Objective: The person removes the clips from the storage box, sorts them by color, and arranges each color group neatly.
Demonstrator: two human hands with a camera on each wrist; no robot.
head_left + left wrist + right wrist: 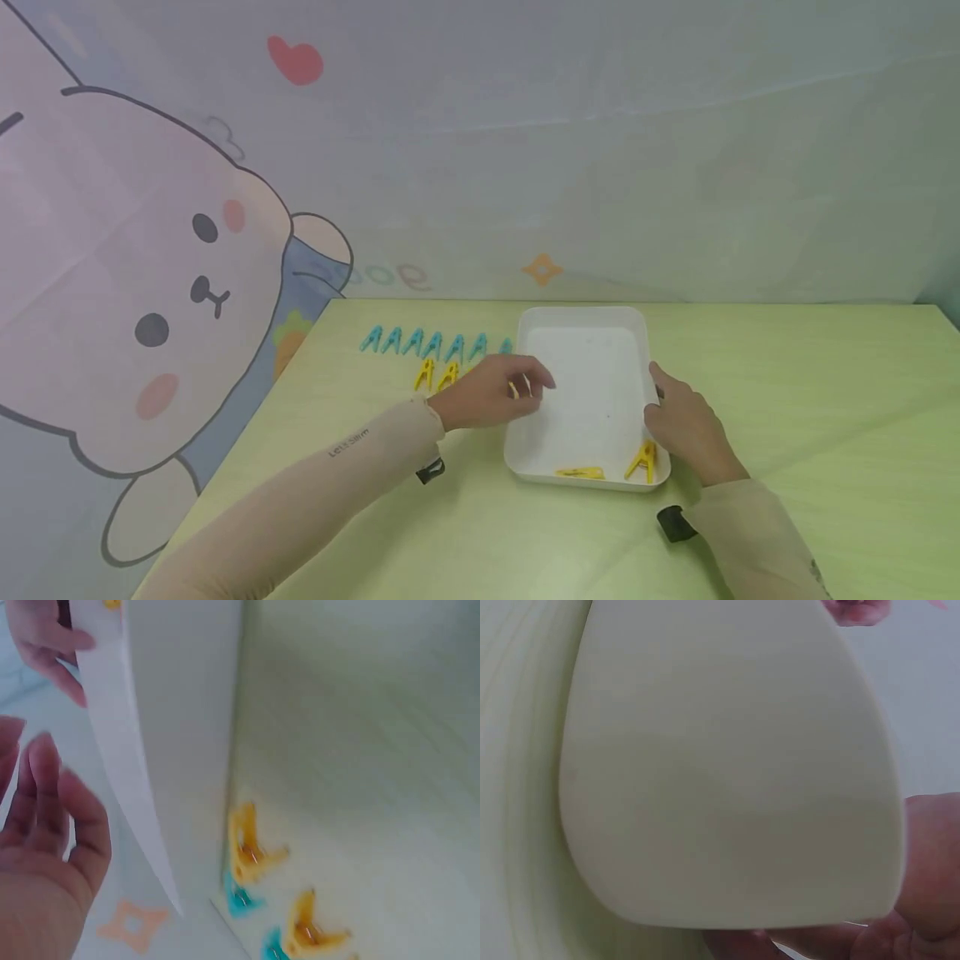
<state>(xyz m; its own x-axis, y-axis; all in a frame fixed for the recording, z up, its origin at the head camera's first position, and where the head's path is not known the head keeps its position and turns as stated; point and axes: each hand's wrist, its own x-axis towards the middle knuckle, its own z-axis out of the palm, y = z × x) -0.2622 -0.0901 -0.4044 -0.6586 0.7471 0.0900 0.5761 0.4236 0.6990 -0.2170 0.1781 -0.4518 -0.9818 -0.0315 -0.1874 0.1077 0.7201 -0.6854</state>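
Note:
A white rectangular tray (pixel 581 312) lies on the table; two yellow clothespins, one flat (pixel 580 472) and one by the near right corner (pixel 642 461), are inside. Above its left side hovers my left hand (pixel 491 392), fingers loosely bent; the left wrist view shows nothing between them. My right hand (pixel 692 427) grips the tray's right wall, thumb at the rim. In the right wrist view the tray's outer wall (pixel 727 772) hides part of that hand. Yellow clothespins (pixel 448 376) stand left of the tray, some hidden behind my left hand.
Several teal clothespins (pixel 412 342) form a row behind the yellow ones, left of the tray. The pale green table (pixel 817 400) ends at a printed cloth backdrop (pixel 712 183) with a cartoon animal on the left.

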